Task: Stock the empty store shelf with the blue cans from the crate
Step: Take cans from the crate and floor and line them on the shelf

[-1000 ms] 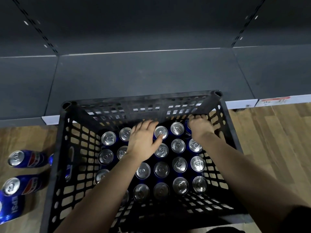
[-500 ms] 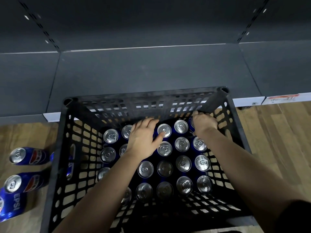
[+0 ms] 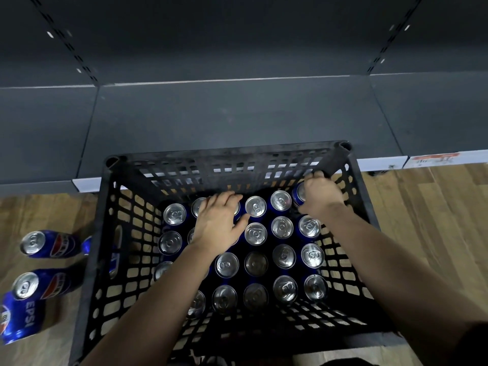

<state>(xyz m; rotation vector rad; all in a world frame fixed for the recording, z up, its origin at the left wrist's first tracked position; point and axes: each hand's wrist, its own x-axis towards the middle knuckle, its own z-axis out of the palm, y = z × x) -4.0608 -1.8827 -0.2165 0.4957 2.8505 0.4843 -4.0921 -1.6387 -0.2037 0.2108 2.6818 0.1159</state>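
A black plastic crate [image 3: 111,233] stands on the floor in front of a dark grey shelf [image 3: 224,117]. Several upright blue cans [image 3: 282,227] with silver tops fill it in rows. My left hand [image 3: 219,221] reaches into the back row, its fingers curled down around a can that it hides. My right hand [image 3: 320,195] grips the blue can [image 3: 298,195] in the back right corner, which sits higher than its neighbours. The shelf surface holds nothing.
Three blue cans [image 3: 50,244] lie on the wooden floor [image 3: 422,220] left of the crate. A white price strip [image 3: 383,163] runs along the shelf's front edge, with a red label [image 3: 433,157] at the right. Slotted uprights mark the shelf's back wall.
My right hand has closed around the back right corner can and raised it a little. My left hand has stayed on its can in the back row.
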